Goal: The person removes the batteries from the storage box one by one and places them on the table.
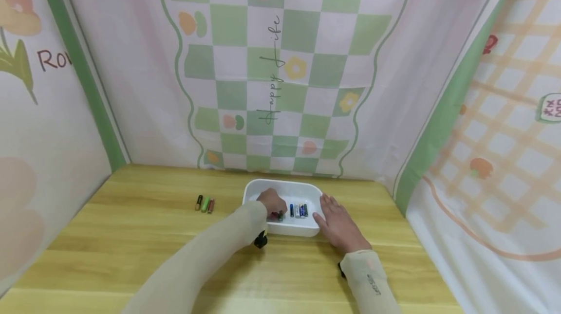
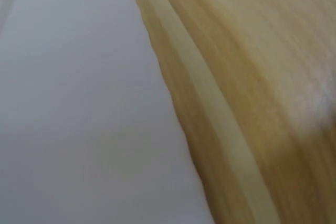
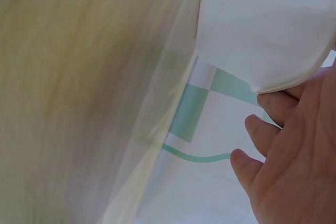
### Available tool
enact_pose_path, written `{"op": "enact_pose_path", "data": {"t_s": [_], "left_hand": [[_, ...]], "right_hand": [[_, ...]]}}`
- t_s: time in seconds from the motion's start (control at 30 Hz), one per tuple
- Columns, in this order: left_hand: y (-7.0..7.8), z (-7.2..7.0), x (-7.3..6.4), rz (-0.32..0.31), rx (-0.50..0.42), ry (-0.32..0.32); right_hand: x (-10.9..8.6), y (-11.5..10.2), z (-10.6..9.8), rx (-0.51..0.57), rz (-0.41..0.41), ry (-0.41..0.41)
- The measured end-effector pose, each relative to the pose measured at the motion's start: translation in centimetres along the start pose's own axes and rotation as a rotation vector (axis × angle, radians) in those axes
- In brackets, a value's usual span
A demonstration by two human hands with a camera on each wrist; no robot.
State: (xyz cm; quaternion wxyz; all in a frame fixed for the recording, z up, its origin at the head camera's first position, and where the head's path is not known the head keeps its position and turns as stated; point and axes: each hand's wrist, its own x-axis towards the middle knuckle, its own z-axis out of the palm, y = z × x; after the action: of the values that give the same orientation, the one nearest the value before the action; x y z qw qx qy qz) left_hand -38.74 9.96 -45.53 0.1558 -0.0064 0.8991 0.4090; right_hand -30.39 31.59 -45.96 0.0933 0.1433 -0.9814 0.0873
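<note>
Batteries (image 1: 297, 212) grouped side by side toward the right of the white tray (image 1: 292, 230) could roll out of line if the left hand (image 1: 271, 200) knocks them, since round cells probably shift at a light touch. The tray itself might slide leftward if the right hand (image 1: 339, 226) pushed hard on its end. Three loose batteries (image 1: 205, 204) lie on the wooden table (image 1: 166, 255), left of the tray and apart from it; a sweep of the left sleeve (image 1: 219, 241) could send them rolling. The left hand reaches down into the tray with bent fingers, a green-and-red item (image 1: 280, 215) at their tips; its wrist view misses the fingers, so I cannot tell whether they pinch it. The right hand lies with fingers extended and thumb spread, resting against the tray's right end and gripping nothing.
</note>
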Motion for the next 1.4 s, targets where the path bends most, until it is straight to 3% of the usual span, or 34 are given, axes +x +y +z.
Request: {"op": "enact_pose_path", "data": {"t_s": [0.53, 0.87, 1.23, 1.4], "left_hand": [[-0.7, 0.2, 1.2, 0.056, 0.056, -0.018], [-0.8, -0.4, 0.6, 0.063, -0.039, -0.048], [0.0, -2.4, -0.6, 0.047, -0.15, -0.123], [-0.4, -2.4, -0.1, 0.068, -0.166, -0.121]], "right_hand": [[0.2, -0.1, -0.2, 0.002, -0.006, 0.005], [0.2, 0.0, 0.1, 0.018, 0.014, -0.005], [0.1, 0.0, -0.2, 0.018, 0.004, 0.009], [0.0, -0.2, -0.3, 0.023, 0.01, -0.006]]}}
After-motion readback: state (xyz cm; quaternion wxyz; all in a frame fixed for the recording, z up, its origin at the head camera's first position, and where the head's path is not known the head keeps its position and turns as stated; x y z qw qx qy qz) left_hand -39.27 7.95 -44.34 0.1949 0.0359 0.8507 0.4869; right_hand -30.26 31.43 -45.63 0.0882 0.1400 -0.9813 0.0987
